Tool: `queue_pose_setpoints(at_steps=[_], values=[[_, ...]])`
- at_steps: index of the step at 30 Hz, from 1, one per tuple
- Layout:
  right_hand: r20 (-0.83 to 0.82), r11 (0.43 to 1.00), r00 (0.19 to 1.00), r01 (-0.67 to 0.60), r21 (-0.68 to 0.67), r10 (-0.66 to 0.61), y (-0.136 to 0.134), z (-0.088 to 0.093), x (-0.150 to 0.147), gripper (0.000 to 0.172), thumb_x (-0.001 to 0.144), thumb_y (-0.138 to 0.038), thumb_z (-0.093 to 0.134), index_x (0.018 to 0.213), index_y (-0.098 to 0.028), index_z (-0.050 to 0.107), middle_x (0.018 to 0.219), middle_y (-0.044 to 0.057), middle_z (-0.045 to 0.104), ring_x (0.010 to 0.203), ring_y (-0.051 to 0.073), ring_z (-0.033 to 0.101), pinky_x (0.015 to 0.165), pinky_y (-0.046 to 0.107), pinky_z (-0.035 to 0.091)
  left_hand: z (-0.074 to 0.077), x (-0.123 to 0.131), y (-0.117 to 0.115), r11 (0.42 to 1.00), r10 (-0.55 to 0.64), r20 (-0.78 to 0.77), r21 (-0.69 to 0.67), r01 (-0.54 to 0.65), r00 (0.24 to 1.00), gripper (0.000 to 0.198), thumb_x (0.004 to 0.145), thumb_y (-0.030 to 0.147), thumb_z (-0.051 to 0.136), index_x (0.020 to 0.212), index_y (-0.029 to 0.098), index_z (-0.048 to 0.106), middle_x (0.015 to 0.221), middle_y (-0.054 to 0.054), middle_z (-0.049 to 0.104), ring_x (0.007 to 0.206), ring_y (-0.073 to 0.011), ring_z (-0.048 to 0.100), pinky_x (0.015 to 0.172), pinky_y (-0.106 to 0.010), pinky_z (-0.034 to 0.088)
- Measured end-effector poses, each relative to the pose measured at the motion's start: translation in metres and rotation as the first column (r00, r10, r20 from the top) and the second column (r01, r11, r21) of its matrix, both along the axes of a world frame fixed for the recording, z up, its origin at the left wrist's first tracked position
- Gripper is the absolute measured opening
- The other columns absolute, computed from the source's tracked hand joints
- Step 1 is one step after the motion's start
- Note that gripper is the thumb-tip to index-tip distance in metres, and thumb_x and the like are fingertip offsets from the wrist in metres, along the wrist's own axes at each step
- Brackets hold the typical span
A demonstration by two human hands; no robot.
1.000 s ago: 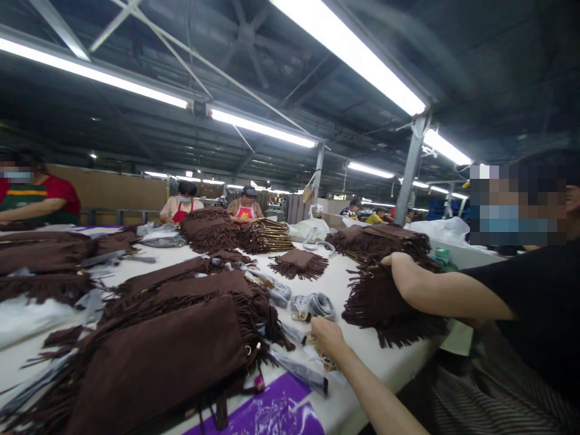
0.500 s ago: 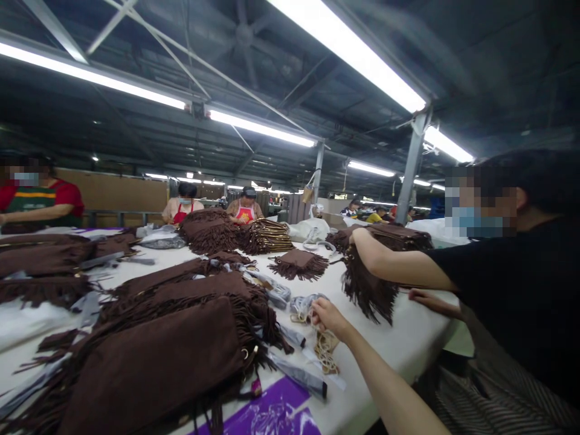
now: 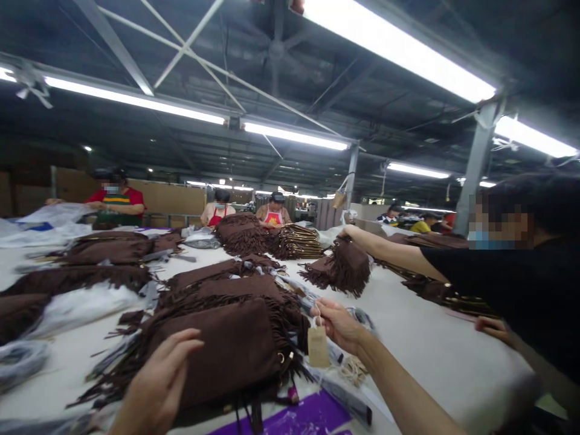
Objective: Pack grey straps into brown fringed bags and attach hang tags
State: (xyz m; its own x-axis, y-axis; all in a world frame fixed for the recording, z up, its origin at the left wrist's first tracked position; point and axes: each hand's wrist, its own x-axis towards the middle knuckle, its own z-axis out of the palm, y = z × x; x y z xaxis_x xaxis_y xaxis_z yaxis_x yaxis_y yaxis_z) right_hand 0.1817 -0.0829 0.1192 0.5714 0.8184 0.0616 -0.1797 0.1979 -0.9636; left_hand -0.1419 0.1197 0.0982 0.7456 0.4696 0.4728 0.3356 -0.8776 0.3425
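Observation:
My right hand (image 3: 338, 323) is pinched on the string of a tan paper tag (image 3: 318, 346), which hangs just below it above the white table (image 3: 435, 356). My left hand (image 3: 161, 380) rests flat, fingers spread, on the nearest brown suede fringed bag (image 3: 231, 350), at the top of a pile in front of me. A bundle of more tags and string (image 3: 351, 367) lies on the table under my right wrist.
A co-worker in black at the right reaches across, their hand (image 3: 347, 232) holding a fringed bag (image 3: 344, 269). More brown bag stacks (image 3: 240, 232) and plastic wrappers (image 3: 77, 305) cover the table. Several people work at the far side. A purple sheet (image 3: 294, 420) lies at the near edge.
My right hand lifted a tag off the bundle on the table. My left hand came into view onto the nearest bag. The co-worker swung a fringed bag left across the table.

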Motion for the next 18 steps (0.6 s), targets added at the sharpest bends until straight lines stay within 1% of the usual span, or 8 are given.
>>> queue_pose_setpoints(at_steps=[2,4,7,9,11,13,15,18], values=[[-0.026,0.999,0.999,-0.042,-0.002,0.042,0.011,-0.006,-0.013,0.042,0.066,-0.038,0.083,0.073,-0.020,0.045,0.065,-0.007,0.055,0.045,0.002,0.048,0.039,0.012,0.034,0.001,0.032,-0.025,0.971,-0.132,0.113,-0.185,0.151,0.985,0.036,0.091,0.034,0.034,0.112,0.025,0.062,0.133,-0.007,0.055,0.121,-0.0246,0.051,0.106,-0.036,0.040],[-0.041,0.998,0.997,-0.067,-0.004,0.066,0.020,-0.013,-0.024,0.045,0.065,-0.040,0.084,0.072,-0.019,0.045,0.065,-0.007,0.055,0.044,0.002,0.046,0.039,0.011,0.031,0.000,0.068,-0.052,0.894,-0.222,0.153,-0.361,0.264,0.963,0.038,0.085,0.036,0.046,0.119,0.021,0.058,0.131,-0.010,0.056,0.118,-0.0265,0.053,0.105,-0.038,0.040],[-0.046,0.996,0.995,-0.086,0.004,0.086,0.026,-0.019,-0.038,0.047,0.065,-0.045,0.084,0.073,-0.019,0.045,0.066,-0.007,0.054,0.044,0.001,0.046,0.039,0.011,0.030,-0.006,0.115,-0.082,0.676,-0.277,0.238,-0.640,0.364,0.931,0.055,0.076,0.034,0.058,0.128,0.016,0.050,0.123,-0.012,0.062,0.112,-0.0266,0.056,0.097,-0.037,0.044],[-0.045,0.995,0.994,-0.096,0.010,0.096,0.026,-0.019,-0.044,0.049,0.063,-0.047,0.084,0.074,-0.019,0.045,0.066,-0.008,0.054,0.044,0.001,0.045,0.039,0.012,0.030,-0.012,0.134,-0.090,0.520,-0.283,0.334,-0.734,0.437,0.899,0.050,0.072,0.031,0.061,0.119,0.014,0.055,0.108,-0.011,0.067,0.101,-0.0249,0.060,0.088,-0.034,0.047],[-0.040,0.994,0.994,-0.104,0.015,0.105,0.026,-0.016,-0.049,0.051,0.062,-0.048,0.084,0.074,-0.019,0.044,0.066,-0.008,0.054,0.043,0.001,0.045,0.039,0.012,0.030,-0.017,0.142,-0.089,0.433,-0.271,0.398,-0.762,0.481,0.876,0.030,0.069,0.030,0.062,0.094,0.014,0.062,0.086,-0.006,0.068,0.084,-0.0217,0.062,0.078,-0.031,0.047],[-0.033,0.994,0.993,-0.112,0.017,0.112,0.024,-0.012,-0.054,0.051,0.063,-0.048,0.084,0.075,-0.020,0.043,0.065,-0.009,0.053,0.042,0.001,0.044,0.039,0.012,0.028,-0.019,0.142,-0.084,0.395,-0.248,0.413,-0.783,0.481,0.876,0.018,0.067,0.031,0.064,0.073,0.016,0.059,0.070,-0.002,0.062,0.071,-0.0180,0.058,0.069,-0.029,0.044],[-0.025,0.992,0.992,-0.123,0.018,0.123,0.024,-0.006,-0.060,0.050,0.064,-0.048,0.083,0.076,-0.020,0.043,0.065,-0.009,0.052,0.042,0.001,0.043,0.039,0.012,0.027,-0.019,0.138,-0.079,0.347,-0.221,0.452,-0.792,0.503,0.864,0.022,0.067,0.035,0.067,0.073,0.017,0.057,0.070,0.000,0.060,0.071,-0.0169,0.056,0.069,-0.028,0.042],[-0.002,0.988,0.988,-0.155,0.019,0.155,0.027,0.002,-0.072,0.052,0.064,-0.050,0.083,0.077,-0.020,0.042,0.065,-0.010,0.052,0.043,0.000,0.043,0.041,0.013,0.028,-0.014,0.128,-0.078,0.191,-0.231,0.574,-0.765,0.615,0.786,0.043,0.064,0.044,0.073,0.094,0.016,0.058,0.089,-0.004,0.064,0.087,-0.0193,0.058,0.079,-0.029,0.043]])
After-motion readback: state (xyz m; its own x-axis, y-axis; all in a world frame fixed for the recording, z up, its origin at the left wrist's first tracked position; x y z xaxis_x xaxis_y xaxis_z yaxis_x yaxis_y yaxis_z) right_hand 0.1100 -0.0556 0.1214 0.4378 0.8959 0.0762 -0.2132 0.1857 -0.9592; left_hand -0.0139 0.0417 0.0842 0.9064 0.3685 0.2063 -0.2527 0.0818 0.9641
